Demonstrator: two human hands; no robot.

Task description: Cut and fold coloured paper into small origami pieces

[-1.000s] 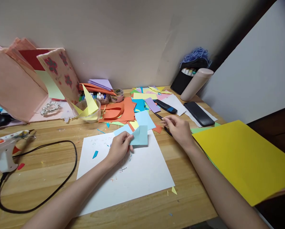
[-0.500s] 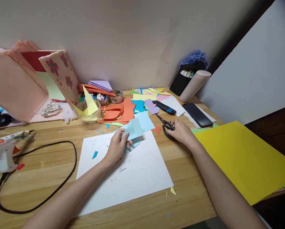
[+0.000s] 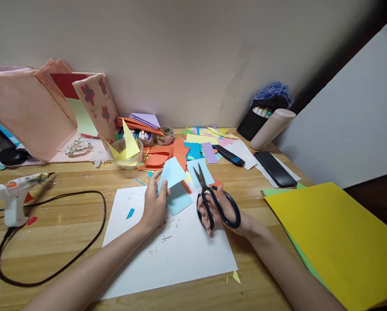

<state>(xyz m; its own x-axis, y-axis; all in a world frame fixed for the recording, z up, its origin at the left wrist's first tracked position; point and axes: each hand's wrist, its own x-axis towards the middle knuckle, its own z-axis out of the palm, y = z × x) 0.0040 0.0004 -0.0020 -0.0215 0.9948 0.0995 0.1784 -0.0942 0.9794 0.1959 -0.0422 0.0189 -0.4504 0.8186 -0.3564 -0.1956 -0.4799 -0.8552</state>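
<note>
My left hand (image 3: 153, 204) pinches a light blue piece of paper (image 3: 174, 183), folded or doubled, and holds it up over a white sheet (image 3: 177, 250) on the wooden desk. My right hand (image 3: 219, 212) grips black scissors (image 3: 212, 199) by the handles, blades closed and pointing up and away, just right of the blue paper. The scissor tips are close to the paper's right edge but apart from it.
A heap of coloured paper scraps (image 3: 187, 149) lies behind the hands. A glue gun (image 3: 14, 196) with a looped black cord (image 3: 51, 235) sits left. Large yellow sheets (image 3: 335, 242) lie right, a black phone (image 3: 274, 168), a box cutter (image 3: 228, 155) and a beige bottle (image 3: 272, 128) behind.
My right hand took the scissors off the desk and brought them over the white sheet beside the blue paper. My left hand turned the paper more upright.
</note>
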